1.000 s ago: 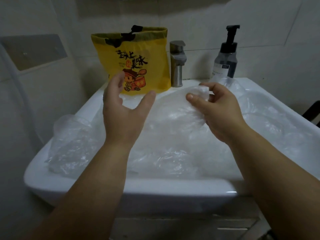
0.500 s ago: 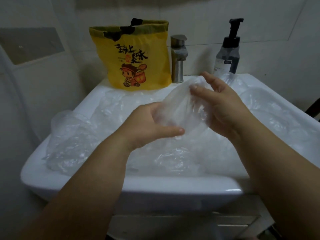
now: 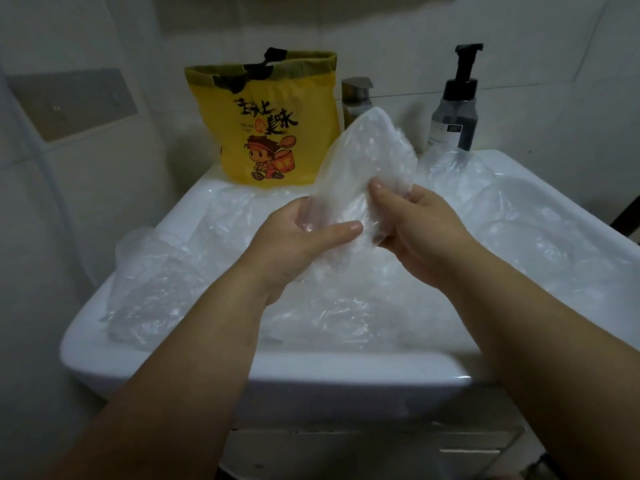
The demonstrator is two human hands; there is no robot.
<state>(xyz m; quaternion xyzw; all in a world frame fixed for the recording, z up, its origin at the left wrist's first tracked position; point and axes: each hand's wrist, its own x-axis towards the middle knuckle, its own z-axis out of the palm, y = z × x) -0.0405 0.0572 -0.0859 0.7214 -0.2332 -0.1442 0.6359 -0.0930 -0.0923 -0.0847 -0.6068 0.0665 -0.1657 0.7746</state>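
A crumpled sheet of clear plastic (image 3: 367, 157) stands up above the white sink (image 3: 277, 372), held between both hands. My left hand (image 3: 294, 244) grips its lower left part, thumb across the front. My right hand (image 3: 419, 230) pinches its lower right part with thumb and fingers. More clear plastic film (image 3: 156, 289) fills the basin and spills over its left rim.
A yellow bag (image 3: 266, 123) with a cartoon print stands at the back of the sink. A metal tap (image 3: 356, 95) is beside it, partly hidden by the plastic. A dark pump bottle (image 3: 455, 109) stands at the back right. Tiled walls surround the sink.
My left hand came in from open air and took hold of the plastic. Both hands have lifted the sheet up, so it now stands in front of the tap.
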